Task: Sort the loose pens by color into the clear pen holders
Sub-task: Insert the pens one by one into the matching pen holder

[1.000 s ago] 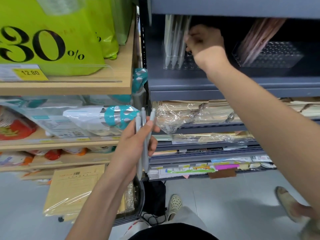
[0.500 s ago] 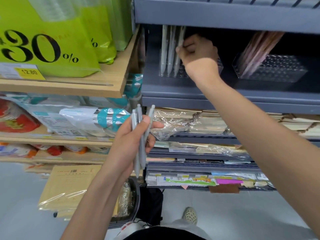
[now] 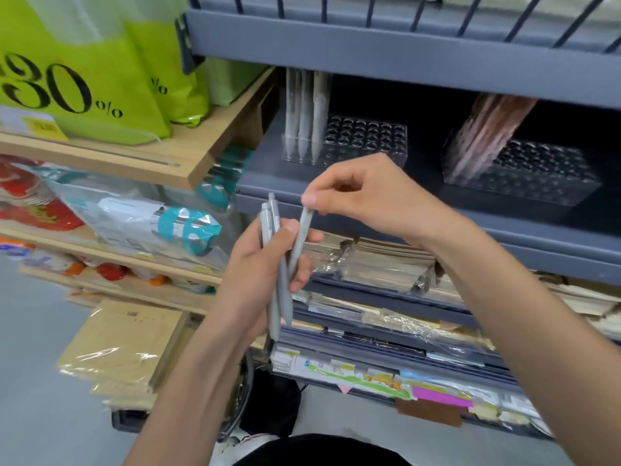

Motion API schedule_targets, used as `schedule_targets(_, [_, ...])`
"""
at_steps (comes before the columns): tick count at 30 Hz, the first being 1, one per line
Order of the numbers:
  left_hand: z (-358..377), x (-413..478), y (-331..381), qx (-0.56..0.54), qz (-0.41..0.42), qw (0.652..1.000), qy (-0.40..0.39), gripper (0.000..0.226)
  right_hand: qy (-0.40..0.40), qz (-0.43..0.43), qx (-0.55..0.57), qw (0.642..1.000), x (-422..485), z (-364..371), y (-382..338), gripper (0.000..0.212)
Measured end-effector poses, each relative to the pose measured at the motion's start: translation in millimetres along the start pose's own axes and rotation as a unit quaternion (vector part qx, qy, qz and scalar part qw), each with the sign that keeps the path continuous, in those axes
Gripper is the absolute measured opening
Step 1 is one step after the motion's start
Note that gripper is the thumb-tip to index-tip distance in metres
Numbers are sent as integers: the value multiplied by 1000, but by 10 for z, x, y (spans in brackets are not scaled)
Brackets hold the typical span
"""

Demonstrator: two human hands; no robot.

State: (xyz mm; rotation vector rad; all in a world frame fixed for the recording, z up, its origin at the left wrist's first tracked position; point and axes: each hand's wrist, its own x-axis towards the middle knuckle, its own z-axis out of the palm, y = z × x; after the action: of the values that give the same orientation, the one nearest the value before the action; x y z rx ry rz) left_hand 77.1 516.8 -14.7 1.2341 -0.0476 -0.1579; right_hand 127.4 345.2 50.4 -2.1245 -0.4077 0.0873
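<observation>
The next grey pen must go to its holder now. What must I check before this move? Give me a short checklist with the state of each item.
1. The right hand pinches the top of one grey pen: ok.
2. The left hand grips the other pens: ok.
3. That grey pen is free of the left hand: not ok, its lower end sits in that grip.
4. The left holder has free holes beside its three pale pens: ok.
5. The right holder keeps pink pens, so it is not the target: ok.
6. Pen tip retracted: cannot tell.

Pens (image 3: 305,116) in left holder (image 3: 366,142), right holder (image 3: 544,176) beside it.
</observation>
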Motion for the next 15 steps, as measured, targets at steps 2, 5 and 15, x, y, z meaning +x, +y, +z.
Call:
schedule_targets(2, [111,5,-33,-5,4,1000,-3,20,-19,-7,12,1000,-37,-73,44,14])
schedule_targets(5, [226,44,-66,-18,-3,1000,-3,23,7,-9,56,998,-88,-211,98,15])
schedule_targets(15, [378,95,-110,23,-16,1000,3,17,78,1,196,977,-239,-249,209,8])
